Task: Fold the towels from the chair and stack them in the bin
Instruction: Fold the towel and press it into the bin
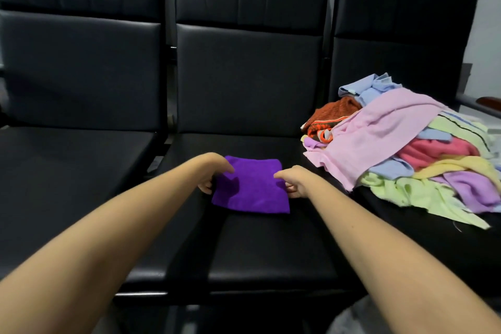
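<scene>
Purple towel (250,184): folded to a small rectangle, flat on the seat of the middle chair (271,247), roughly mid-seat, long edges running left to right.

Left hand (214,173): at the towel's left edge. Thumb lies on top of the cloth, fingers (205,187) curl in at the edge, so the edge is pinched between them.

Right hand (292,182): at the towel's right edge, mirrored. Thumb on top, fingers (291,192) curled under the edge, pinching it. Both forearms reach in from the near side, 1 on each side of the towel, which sits between the 2 hands. Whether the towel is lifted at its edges cannot be told; its middle lies on the seat.

Surroundings: 3 black padded chairs in a row. The left chair (67,160) stands beside the middle one with a narrow gap between them. On the right chair (393,35) sits a loose pile of towels (433,160) in yellow, pale green, blue, lilac and coral. A pink towel (379,133) drapes over the top of the pile and spills onto the right part of the middle seat, just beside the right forearm and apart from the purple towel. An orange cloth (333,114) lies at the pile's back left. An armrest (477,104) shows at the far right.
</scene>
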`<action>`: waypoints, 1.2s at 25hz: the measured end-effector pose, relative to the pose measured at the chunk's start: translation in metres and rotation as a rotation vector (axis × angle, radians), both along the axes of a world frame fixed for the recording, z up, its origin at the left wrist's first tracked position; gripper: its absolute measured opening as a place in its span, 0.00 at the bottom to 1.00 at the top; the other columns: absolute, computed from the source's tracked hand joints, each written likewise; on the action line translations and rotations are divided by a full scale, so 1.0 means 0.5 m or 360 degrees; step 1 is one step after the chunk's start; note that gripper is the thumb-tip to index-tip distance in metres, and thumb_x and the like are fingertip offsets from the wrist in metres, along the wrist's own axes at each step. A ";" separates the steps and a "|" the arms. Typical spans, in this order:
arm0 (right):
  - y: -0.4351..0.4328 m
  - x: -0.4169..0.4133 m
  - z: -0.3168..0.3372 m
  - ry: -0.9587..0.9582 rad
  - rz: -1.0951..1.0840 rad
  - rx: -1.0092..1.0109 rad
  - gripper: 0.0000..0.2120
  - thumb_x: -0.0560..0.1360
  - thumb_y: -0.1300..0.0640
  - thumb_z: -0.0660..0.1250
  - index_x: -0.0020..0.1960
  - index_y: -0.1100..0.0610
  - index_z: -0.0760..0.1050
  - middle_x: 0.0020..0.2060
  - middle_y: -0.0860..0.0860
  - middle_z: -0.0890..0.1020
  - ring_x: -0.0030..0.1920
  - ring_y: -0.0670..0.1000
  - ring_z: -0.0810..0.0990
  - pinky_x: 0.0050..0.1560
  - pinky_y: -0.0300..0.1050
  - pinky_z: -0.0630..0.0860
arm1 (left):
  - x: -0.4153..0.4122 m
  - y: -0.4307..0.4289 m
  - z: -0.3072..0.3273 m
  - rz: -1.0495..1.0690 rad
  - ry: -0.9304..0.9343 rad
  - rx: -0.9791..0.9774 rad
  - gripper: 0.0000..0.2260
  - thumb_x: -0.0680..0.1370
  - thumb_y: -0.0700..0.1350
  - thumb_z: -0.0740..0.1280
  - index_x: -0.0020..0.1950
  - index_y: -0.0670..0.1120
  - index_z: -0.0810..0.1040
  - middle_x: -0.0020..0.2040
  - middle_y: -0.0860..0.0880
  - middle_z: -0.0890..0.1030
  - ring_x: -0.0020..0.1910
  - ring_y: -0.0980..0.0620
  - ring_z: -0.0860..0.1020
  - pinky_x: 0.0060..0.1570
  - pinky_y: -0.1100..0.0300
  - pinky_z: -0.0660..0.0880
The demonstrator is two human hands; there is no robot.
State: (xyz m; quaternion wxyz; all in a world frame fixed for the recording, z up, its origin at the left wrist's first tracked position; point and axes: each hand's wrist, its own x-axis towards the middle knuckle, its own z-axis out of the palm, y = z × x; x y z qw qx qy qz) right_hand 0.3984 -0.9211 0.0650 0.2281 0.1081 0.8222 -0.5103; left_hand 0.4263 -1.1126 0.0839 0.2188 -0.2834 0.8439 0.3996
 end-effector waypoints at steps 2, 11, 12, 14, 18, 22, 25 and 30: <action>-0.021 0.001 -0.019 -0.0009 -0.0097 -0.0119 0.22 0.76 0.59 0.67 0.67 0.64 0.68 0.48 0.56 0.76 0.46 0.54 0.77 0.43 0.47 0.74 | -0.002 0.024 -0.022 0.0057 0.0131 -0.0008 0.24 0.78 0.48 0.67 0.70 0.39 0.66 0.61 0.42 0.72 0.58 0.45 0.73 0.51 0.54 0.72; 0.022 0.003 -0.047 0.0273 -0.0263 -0.0559 0.21 0.75 0.59 0.66 0.68 0.58 0.69 0.62 0.56 0.77 0.59 0.57 0.77 0.62 0.54 0.74 | 0.013 0.086 -0.021 0.0241 0.0602 0.0668 0.02 0.76 0.42 0.66 0.48 0.44 0.76 0.45 0.44 0.79 0.40 0.48 0.76 0.40 0.59 0.72; 0.031 0.009 -0.040 0.0401 -0.0248 -0.0588 0.21 0.77 0.60 0.64 0.70 0.57 0.66 0.64 0.54 0.75 0.62 0.56 0.75 0.64 0.53 0.72 | 0.010 0.097 -0.014 0.0205 0.0707 0.0719 0.04 0.77 0.40 0.64 0.51 0.45 0.76 0.46 0.44 0.79 0.40 0.48 0.77 0.43 0.57 0.74; 0.055 0.020 -0.027 0.0601 -0.0201 -0.0588 0.24 0.79 0.58 0.61 0.73 0.57 0.60 0.68 0.52 0.71 0.67 0.53 0.71 0.69 0.52 0.67 | 0.003 0.125 0.000 0.0077 0.0846 0.0711 0.09 0.79 0.38 0.61 0.58 0.45 0.73 0.51 0.42 0.79 0.45 0.45 0.78 0.51 0.51 0.75; 0.151 0.037 -0.004 0.0762 -0.0215 -0.0534 0.20 0.78 0.59 0.62 0.70 0.57 0.67 0.64 0.53 0.76 0.63 0.53 0.75 0.66 0.52 0.71 | 0.012 0.218 0.035 -0.0129 0.0917 0.0597 0.08 0.79 0.37 0.59 0.56 0.46 0.72 0.52 0.43 0.78 0.48 0.45 0.77 0.49 0.52 0.76; 0.277 0.071 0.037 0.0701 -0.0405 -0.0654 0.17 0.77 0.60 0.65 0.65 0.59 0.72 0.57 0.55 0.80 0.56 0.55 0.79 0.60 0.50 0.75 | 0.026 0.340 0.063 -0.0170 0.0874 0.0842 0.10 0.79 0.36 0.58 0.58 0.46 0.71 0.50 0.43 0.78 0.39 0.49 0.76 0.43 0.55 0.74; 0.390 0.128 0.051 0.0648 -0.0587 -0.0719 0.15 0.76 0.60 0.66 0.63 0.57 0.73 0.54 0.56 0.81 0.52 0.56 0.81 0.57 0.54 0.77 | 0.051 0.465 0.072 -0.0157 0.0667 0.0900 0.13 0.80 0.40 0.59 0.64 0.42 0.68 0.59 0.46 0.76 0.52 0.47 0.77 0.51 0.54 0.74; 0.585 0.251 0.032 0.0521 -0.0739 -0.0587 0.12 0.78 0.60 0.63 0.61 0.52 0.72 0.47 0.53 0.81 0.47 0.53 0.80 0.52 0.50 0.78 | 0.154 0.663 0.049 -0.0531 0.0439 0.0995 0.14 0.82 0.38 0.50 0.41 0.42 0.70 0.39 0.44 0.82 0.47 0.48 0.76 0.52 0.55 0.72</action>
